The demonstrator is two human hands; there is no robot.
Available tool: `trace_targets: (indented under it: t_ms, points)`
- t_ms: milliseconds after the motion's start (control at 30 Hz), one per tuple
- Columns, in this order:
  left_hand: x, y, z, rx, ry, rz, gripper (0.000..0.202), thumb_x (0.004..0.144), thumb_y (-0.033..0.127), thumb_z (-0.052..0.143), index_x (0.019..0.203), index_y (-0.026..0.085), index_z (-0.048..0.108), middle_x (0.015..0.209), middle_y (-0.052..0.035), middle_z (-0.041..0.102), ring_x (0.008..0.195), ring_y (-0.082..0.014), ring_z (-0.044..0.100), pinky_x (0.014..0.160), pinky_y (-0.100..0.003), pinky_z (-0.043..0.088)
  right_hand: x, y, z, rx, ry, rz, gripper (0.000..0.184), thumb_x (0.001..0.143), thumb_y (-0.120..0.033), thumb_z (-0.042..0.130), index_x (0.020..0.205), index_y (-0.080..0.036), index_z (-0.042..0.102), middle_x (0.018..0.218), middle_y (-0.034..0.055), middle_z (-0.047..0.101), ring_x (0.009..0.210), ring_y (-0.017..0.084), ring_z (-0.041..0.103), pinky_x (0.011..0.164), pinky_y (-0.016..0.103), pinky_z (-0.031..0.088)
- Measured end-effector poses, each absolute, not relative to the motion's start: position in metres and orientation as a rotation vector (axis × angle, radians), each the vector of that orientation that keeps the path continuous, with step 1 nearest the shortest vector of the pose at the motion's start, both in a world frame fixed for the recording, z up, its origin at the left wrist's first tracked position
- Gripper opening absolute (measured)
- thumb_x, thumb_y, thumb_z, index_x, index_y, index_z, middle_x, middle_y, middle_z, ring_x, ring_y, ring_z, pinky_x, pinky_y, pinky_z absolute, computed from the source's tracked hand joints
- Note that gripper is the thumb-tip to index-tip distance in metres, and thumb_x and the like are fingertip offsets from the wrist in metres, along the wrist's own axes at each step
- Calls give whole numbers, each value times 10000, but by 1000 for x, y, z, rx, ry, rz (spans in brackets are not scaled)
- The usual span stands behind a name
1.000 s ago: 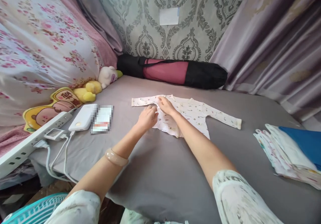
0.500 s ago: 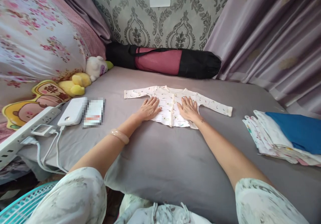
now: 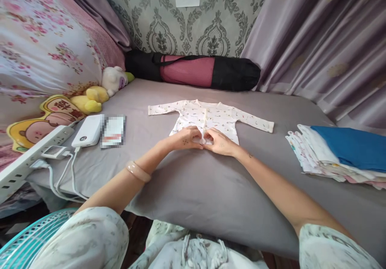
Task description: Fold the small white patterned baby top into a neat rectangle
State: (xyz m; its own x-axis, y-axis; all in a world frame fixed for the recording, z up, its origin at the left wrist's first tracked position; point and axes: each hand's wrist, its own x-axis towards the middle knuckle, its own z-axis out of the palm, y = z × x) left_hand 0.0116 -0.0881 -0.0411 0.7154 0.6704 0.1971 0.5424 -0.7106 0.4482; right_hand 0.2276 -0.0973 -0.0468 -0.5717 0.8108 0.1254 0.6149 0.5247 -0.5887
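A small white baby shirt (image 3: 193,114) with a fine print and a button front lies spread on the grey bed sheet, both sleeves stretched out sideways. At the bottom of its front opening, my left hand (image 3: 187,138) and my right hand (image 3: 219,141) meet. Thumbs and fingers of both are pinched on the shirt's lower hem, close beside the centre placket. Just what the fingertips hold there is partly covered by the hands. A pale bangle (image 3: 138,171) sits on my left forearm.
Folded clothes (image 3: 331,152) are stacked at the right, blue on top. To the left are a power bank (image 3: 88,130), a pixelated packet (image 3: 113,132), a power strip (image 3: 36,160) and plush toys (image 3: 90,99). A black-and-pink rolled bag (image 3: 187,72) lies along the wall.
Both hands were lying flat on the shirt, apart from each other. They have moved together to the centre of the lower hem and closed into pinches. The view has shifted slightly.
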Motion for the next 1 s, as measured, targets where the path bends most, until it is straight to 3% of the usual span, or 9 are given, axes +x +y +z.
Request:
trace_targets:
  t_ms: [200, 367, 500, 600, 700, 800, 867, 1000]
  points:
    - [12, -86, -54, 2507, 955, 549, 324, 846, 484, 594, 915, 170, 633, 888, -59, 580, 846, -183, 542, 746, -279, 433, 229, -96, -53, -1138, -2294, 704, 106, 771, -293, 619, 817, -201, 593, 888, 26, 578, 775, 142, 535, 722, 278, 436]
    - [17, -93, -50, 2535, 1005, 603, 253, 903, 376, 500, 892, 173, 651, 860, -63, 610, 818, -169, 564, 762, -277, 437, 236, -85, -55, -1235, -1939, 1129, 252, 810, -429, 559, 777, -185, 611, 661, -22, 553, 595, 104, 492, 595, 240, 411]
    - [24, -94, -44, 2378, 1168, 650, 292, 914, 318, 423, 805, 171, 650, 749, -27, 619, 689, -138, 549, 654, -250, 440, 237, -77, -53, -1311, -1476, 1443, 312, 746, -488, 633, 836, -191, 603, 599, -48, 533, 520, 85, 470, 500, 206, 386]
    - [28, -94, -42, 2318, 1214, 674, 281, 901, 308, 435, 802, 171, 659, 742, -19, 622, 671, -130, 547, 631, -238, 441, 235, -75, -49, -1310, -1340, 1517, 319, 724, -490, 663, 847, -201, 608, 577, -54, 520, 465, 75, 432, 434, 195, 340]
    - [30, -99, -42, 2467, 1160, 640, 264, 898, 299, 459, 826, 182, 685, 824, -48, 631, 757, -151, 576, 702, -256, 457, 233, -78, -46, -1302, -1414, 1471, 326, 746, -501, 640, 871, -201, 623, 567, -54, 515, 438, 73, 401, 411, 199, 307]
    - [31, -107, -43, 2634, 1115, 541, 267, 900, 285, 456, 901, 201, 710, 879, -77, 636, 865, -194, 591, 781, -296, 467, 230, -83, -46, -1300, -1641, 1293, 325, 788, -500, 587, 884, -194, 644, 614, -37, 567, 482, 90, 447, 449, 211, 345]
    - [30, -112, -42, 2673, 1107, 478, 257, 871, 253, 473, 936, 213, 718, 912, -81, 651, 894, -206, 599, 810, -308, 471, 228, -88, -46, -1262, -1830, 1107, 290, 823, -452, 553, 876, -191, 668, 729, -6, 640, 614, 122, 545, 567, 233, 427]
    - [25, -111, -37, 2531, 1285, 413, 276, 790, 170, 456, 825, 223, 725, 897, -47, 700, 846, -202, 632, 765, -292, 492, 225, -101, -39, -1205, -2213, 837, 268, 890, -339, 478, 892, -200, 707, 929, 40, 680, 849, 169, 607, 796, 286, 452]
